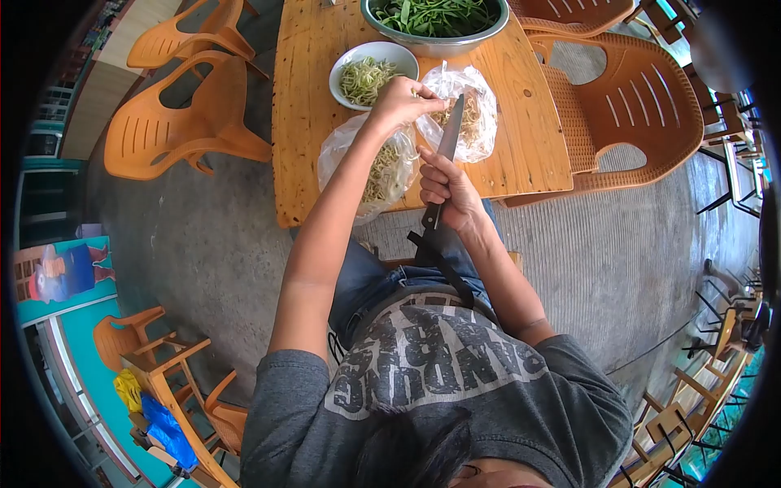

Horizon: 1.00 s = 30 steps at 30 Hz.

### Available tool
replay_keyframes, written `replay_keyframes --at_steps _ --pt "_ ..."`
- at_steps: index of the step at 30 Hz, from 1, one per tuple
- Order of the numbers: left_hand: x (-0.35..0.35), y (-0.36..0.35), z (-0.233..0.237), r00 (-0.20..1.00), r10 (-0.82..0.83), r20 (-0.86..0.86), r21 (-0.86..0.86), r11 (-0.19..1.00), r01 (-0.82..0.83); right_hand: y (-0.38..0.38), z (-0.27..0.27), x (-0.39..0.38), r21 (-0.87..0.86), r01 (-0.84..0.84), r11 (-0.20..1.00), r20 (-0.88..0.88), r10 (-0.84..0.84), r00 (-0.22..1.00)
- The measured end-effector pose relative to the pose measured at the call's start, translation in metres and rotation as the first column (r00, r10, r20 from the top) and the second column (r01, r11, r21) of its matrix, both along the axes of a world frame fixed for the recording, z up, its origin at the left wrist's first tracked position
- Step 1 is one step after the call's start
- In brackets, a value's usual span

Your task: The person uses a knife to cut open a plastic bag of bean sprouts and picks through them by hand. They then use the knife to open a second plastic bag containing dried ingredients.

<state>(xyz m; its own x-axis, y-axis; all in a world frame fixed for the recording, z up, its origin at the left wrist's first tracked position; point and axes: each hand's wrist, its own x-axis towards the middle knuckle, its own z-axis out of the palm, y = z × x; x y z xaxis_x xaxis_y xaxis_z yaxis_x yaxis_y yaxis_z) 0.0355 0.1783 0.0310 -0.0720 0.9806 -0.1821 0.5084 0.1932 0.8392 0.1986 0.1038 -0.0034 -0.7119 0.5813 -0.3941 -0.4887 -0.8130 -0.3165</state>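
Pinching the mouth of the far bag [480,118] with left hand [403,99]; gripping knife [450,134] in closed right hand [447,189] just nearer, blade running near-to-far, tip at the bag.

The person is wearing a dark grey T-shirt [496,403] made of soft, speckled cloth. Big pale letters [423,362] are running across the front of it in two rows. The print is looking cracked and old, with bits of grey showing through. The left sleeve [281,390] and the right sleeve [582,378] are short, and they are ending above the elbows. Both arms are showing bare below them. The left hand [403,102] and the right hand [449,191] are bare too. Blue jeans [366,281] are covering the legs, and the cloth is looking a little faded. Some dark hair [423,451] is showing at the very bottom.
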Motion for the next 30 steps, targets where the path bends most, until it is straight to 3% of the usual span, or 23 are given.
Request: replay_keyframes --at_steps 2,6,9,10,14,18,21,27,30 --pt "0.004 0.008 -0.01 0.996 -0.036 -0.083 0.032 0.999 0.039 -0.001 0.003 0.007 0.025 0.023 0.999 0.02 -0.024 1.0" --pt "0.007 0.002 -0.01 0.998 -0.032 -0.048 0.031 0.999 0.034 0.003 0.002 0.019 0.044 0.089 0.995 0.004 -0.089 0.996" --pt "0.003 -0.009 -0.018 0.949 -0.012 0.314 -0.067 0.997 0.034 0.008 0.001 0.025 0.045 0.139 0.989 0.012 -0.14 0.99" --pt "0.005 -0.019 -0.009 0.874 0.016 0.485 -0.081 0.996 0.026 0.01 0.001 0.025 0.05 0.152 0.987 0.019 -0.153 0.988" --pt "0.011 -0.053 0.006 0.858 0.047 0.511 -0.122 0.992 0.018 0.019 0.016 0.028 0.178 0.175 0.968 0.053 -0.187 0.981" --pt "0.018 -0.067 0.0 0.713 0.09 0.695 -0.146 0.989 0.018 0.029 0.019 0.02 0.286 0.168 0.943 0.126 -0.21 0.969" --pt "0.017 -0.067 -0.001 0.636 0.155 0.756 -0.171 0.985 -0.038 0.031 0.017 0.015 0.362 0.15 0.92 0.205 -0.236 0.95" --pt "0.017 -0.068 -0.008 0.62 0.181 0.764 -0.165 0.983 -0.083 0.023 0.022 0.014 0.592 0.079 0.802 0.389 -0.37 0.843" --pt "0.016 -0.067 -0.004 0.628 0.2 0.752 -0.147 0.98 -0.135 0.017 0.04 0.023 0.637 -0.034 0.77 0.441 -0.328 0.835"
